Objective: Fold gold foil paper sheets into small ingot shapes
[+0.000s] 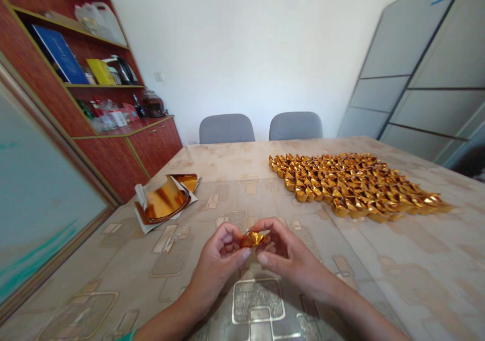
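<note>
A small folded gold foil paper ingot (253, 239) is held up between my two hands, a little above the table. My left hand (223, 252) grips its left end, thumb in front and fingers curled behind. On the opposite end, my right hand (282, 250) has its index finger over the top and its thumb below. At the left lies a loose stack of gold foil sheets (164, 199), curled up, with white sheets among them. Many finished gold foil ingots (341, 179) stand in close rows at the right of the table.
The table (212, 300) has a patterned cover. Two grey chairs (227, 128) stand at its far side against a white wall. A red-brown shelf unit (151, 141) with bottles and boxes is at the left, and grey cabinets (390, 63) are at the right.
</note>
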`<state>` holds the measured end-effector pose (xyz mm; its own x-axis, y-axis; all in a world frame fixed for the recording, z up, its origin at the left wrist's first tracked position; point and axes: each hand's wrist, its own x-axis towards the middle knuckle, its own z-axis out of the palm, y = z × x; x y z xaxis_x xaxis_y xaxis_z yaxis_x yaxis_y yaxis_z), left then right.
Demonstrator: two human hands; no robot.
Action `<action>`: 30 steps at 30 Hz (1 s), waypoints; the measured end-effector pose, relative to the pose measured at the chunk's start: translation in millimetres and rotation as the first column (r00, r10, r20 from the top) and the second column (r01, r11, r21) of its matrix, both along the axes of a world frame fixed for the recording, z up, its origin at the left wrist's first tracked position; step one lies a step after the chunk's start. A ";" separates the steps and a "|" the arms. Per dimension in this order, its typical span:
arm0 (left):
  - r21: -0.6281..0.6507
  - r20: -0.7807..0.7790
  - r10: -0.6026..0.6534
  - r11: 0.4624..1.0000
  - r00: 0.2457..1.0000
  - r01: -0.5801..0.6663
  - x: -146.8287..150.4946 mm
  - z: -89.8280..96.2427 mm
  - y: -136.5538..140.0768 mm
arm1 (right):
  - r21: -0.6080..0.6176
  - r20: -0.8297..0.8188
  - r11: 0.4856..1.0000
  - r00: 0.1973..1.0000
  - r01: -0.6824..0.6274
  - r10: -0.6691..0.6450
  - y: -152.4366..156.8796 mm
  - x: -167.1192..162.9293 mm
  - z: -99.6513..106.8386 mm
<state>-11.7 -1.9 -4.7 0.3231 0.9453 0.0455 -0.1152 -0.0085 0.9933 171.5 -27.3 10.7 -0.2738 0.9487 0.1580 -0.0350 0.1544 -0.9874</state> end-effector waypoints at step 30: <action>0.129 -0.191 0.130 0.986 0.973 -0.106 -13.4 18.0 10.8 | 0.747 0.637 0.663 -0.350 0.058 -0.687 29.9 144.4 -6.2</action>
